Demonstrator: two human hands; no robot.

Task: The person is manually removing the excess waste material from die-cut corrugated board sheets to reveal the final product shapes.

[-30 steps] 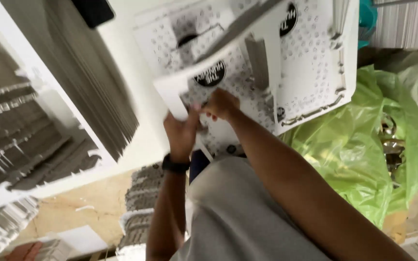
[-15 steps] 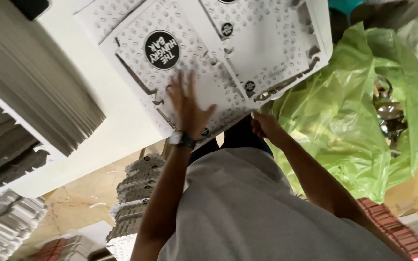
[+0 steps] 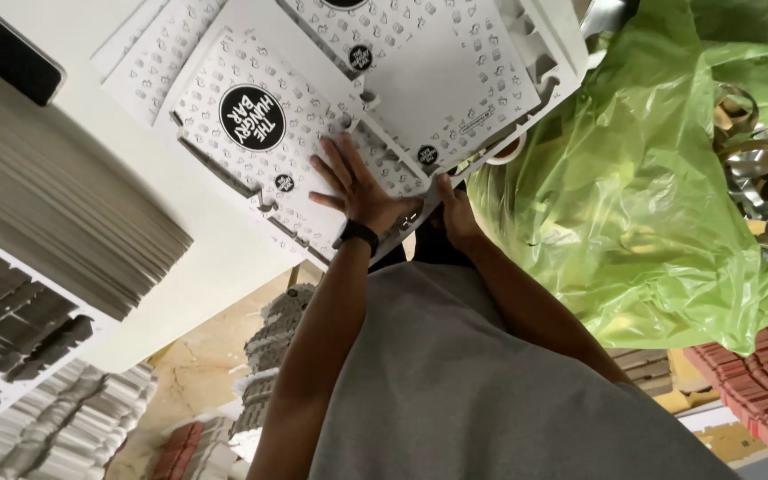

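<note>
Left hand [image 3: 359,188] spread flat, palm down on flat printed box blank [image 3: 260,151]. Right hand [image 3: 455,212] at 3 o'clock, curled round blank's edge. Blank looks totally unfolded, no walls up. White tabletop [image 3: 215,258] underneath.

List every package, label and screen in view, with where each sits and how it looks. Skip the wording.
Flat box blank: on the white table, under the left hand; white card with small grey icons.
Round label: printed on that blank; black disc, white lettering.
Second blank: beside it, above the right hand; same print.
Green bag: right side; translucent, crumpled.
Grey card stack: left side; thin sheets edge-on.
Dark screen: top left corner; black rectangle.
</note>
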